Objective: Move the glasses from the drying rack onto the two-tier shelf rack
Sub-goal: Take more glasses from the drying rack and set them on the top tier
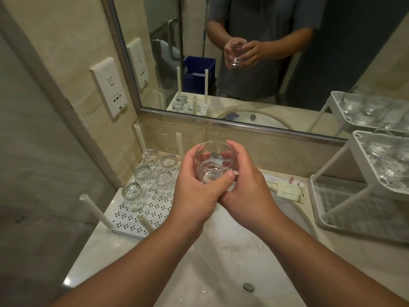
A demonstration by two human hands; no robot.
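A clear round glass (213, 161) is upright above the sink, mouth up. My left hand (194, 187) grips its near side with the thumb across the base, and my right hand (245, 187) wraps around its right and underside. The white perforated drying rack (141, 214) lies on the counter at left, with several glasses (142, 177) upside down on it. The white two-tier shelf rack (345, 196) stands at right; its upper tier (363, 149) holds several glasses (385, 162), and its lower tier shows a grey mat.
A white sink basin (221, 262) with a metal drain (248, 287) lies below my arms. A large mirror (265, 63) spans the back wall. A wall socket plate (109, 87) is at left. Paper sachets (290, 189) lie on the counter beside the shelf rack.
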